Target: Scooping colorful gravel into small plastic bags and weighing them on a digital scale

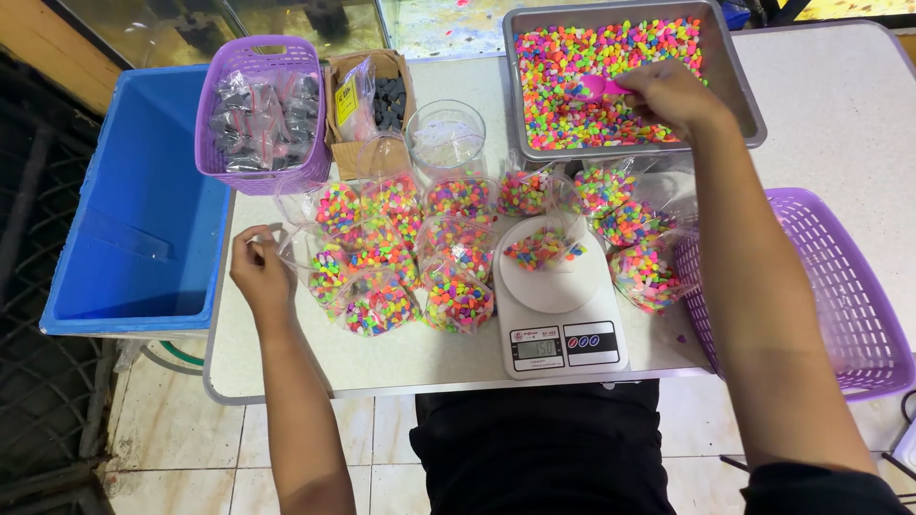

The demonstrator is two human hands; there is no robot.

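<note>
Forearms nearest, reaching out over the white counter (382, 358). Far left: blue plastic tub (143, 219), then purple plastic basket (262, 114) of small dark packets. Left hand (260, 272) pinches the mouth of a clear plastic bag (291, 238), fingers closed on the film. Filled bags of neon gravel (410, 257) cluster mid-counter. White digital kitchen scale (558, 310) carries a partly filled bag (544, 250). Far right of it, right hand (673, 93) grips a pink plastic scoop (596, 89) dug into the grey metal tray of multicoloured gravel (634, 143). Judgement: take level scoops, tip low into the bag mouth, watch the readout. Empty purple basket (840, 305) near right.
</note>
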